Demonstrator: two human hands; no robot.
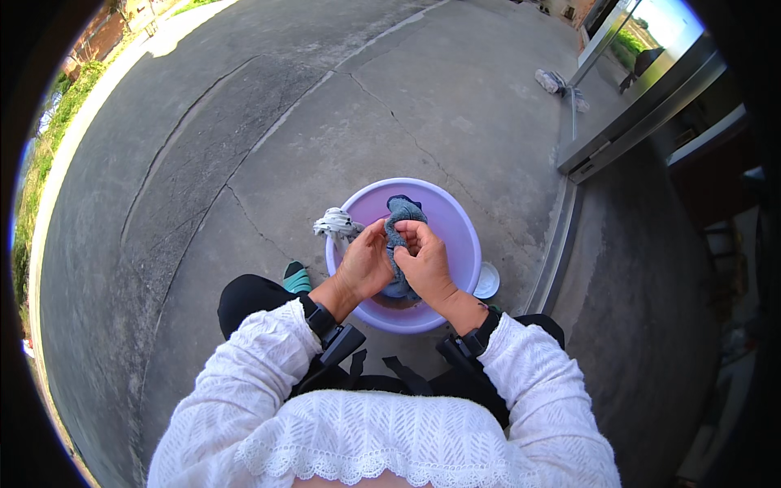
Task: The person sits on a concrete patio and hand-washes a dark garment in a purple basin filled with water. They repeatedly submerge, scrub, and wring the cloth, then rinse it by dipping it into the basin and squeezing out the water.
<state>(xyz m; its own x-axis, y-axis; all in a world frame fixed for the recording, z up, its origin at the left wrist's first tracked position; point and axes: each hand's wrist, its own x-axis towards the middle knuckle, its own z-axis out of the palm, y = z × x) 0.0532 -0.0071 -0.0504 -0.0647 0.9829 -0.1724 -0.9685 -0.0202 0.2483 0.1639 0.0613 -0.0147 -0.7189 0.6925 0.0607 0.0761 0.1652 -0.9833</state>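
A purple plastic basin [465, 244] stands on the concrete between my knees. Over it, a grey-blue sock [406, 210] with a dark navy end is pinched between the fingers of my right hand [427, 262]. My left hand [366, 259] is at the sock's left side, its fingertips against the fabric and its palm partly turned up. The sock's lower part hangs down into the basin, where something brownish shows at the bottom. A white cloth with dark marks [335, 224] lies bunched over the basin's left rim.
A small white bowl [487, 280] touches the basin's right side. My foot in a green and black sock [297, 277] is left of the basin. A metal-framed glass door [634, 110] and its floor track [558, 244] lie to the right. Crumpled cloth-like items [551, 82] lie by the door.
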